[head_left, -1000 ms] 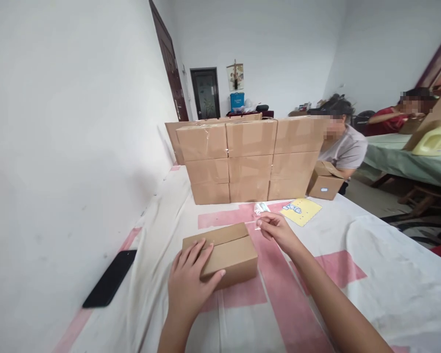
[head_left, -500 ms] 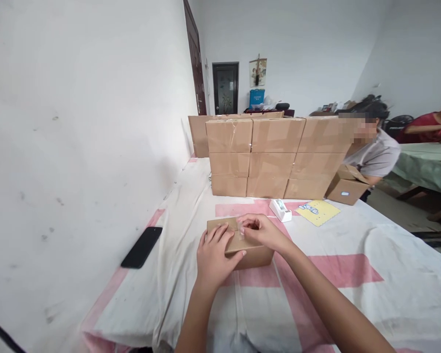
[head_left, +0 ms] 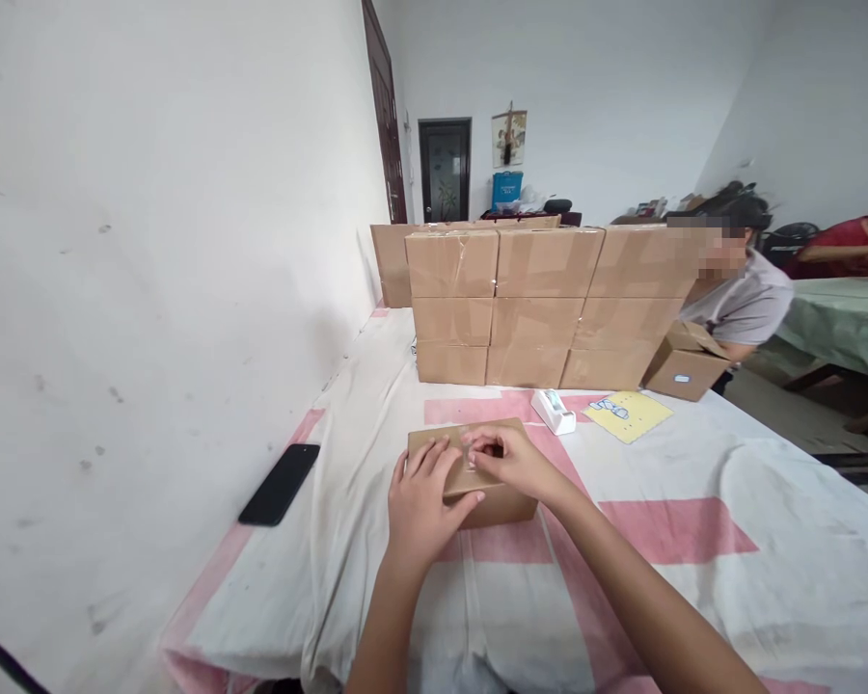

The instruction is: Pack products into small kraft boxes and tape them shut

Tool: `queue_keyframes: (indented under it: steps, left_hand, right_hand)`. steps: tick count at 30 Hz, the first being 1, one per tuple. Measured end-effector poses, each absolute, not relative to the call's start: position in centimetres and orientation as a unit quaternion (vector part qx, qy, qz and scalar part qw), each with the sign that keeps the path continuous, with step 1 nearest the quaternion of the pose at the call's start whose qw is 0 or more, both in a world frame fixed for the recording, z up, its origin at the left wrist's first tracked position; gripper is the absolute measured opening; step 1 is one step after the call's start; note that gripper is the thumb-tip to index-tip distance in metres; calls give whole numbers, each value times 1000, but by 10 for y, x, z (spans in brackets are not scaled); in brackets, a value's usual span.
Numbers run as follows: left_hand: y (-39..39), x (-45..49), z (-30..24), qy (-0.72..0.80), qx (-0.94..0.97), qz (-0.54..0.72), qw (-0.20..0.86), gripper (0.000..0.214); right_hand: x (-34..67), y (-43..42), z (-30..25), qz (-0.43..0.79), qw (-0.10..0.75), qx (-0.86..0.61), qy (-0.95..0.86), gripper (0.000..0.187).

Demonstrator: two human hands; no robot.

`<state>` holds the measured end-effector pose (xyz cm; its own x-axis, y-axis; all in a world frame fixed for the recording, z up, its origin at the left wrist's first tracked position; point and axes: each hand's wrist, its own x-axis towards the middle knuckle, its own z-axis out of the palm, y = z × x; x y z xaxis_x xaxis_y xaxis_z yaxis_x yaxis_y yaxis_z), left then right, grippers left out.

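A small closed cardboard box [head_left: 499,509] lies before me on the cloth. My left hand [head_left: 423,487] grips its left front corner, fingers spread over the top and thumb along the front edge. On the box top, near its middle, my right hand [head_left: 498,457] is closed in a pinch on a piece of clear tape [head_left: 470,463]; its exact extent is hard to see. A white tape dispenser [head_left: 553,412] stands just beyond the box to the right. Right of that lies a yellow sheet [head_left: 627,416] with a blue drawing.
Stacked taped cartons [head_left: 539,313] form a wall across the far side of the table. A black phone [head_left: 279,485] lies near the left wall. At the far right, a person [head_left: 742,294] sits behind an open-flapped carton [head_left: 686,366]. Pink-and-white cloth [head_left: 672,617] covers the table.
My right hand has shifted slightly left over the box top, still pinching the tape. My left hand stays where it was.
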<state>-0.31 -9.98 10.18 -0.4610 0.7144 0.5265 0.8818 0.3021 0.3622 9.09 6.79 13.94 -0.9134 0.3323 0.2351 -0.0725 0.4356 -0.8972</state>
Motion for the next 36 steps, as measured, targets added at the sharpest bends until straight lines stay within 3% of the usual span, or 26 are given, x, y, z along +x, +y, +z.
queue_keyframes:
  steps: [11, 29, 36]
  left_hand:
    - [-107, -6, 96, -783, -553, -233, 165, 34]
    - [-104, -1, 93, -783, -537, -240, 203, 31]
    - [-102, 0, 93, -789, -527, -243, 202, 30]
  right_hand:
    - [83, 76, 129, 464, 219, -75, -855, 21]
    - [78, 88, 139, 440, 228, -48, -867, 17]
    - [64, 96, 142, 535, 170, -76, -824, 16]
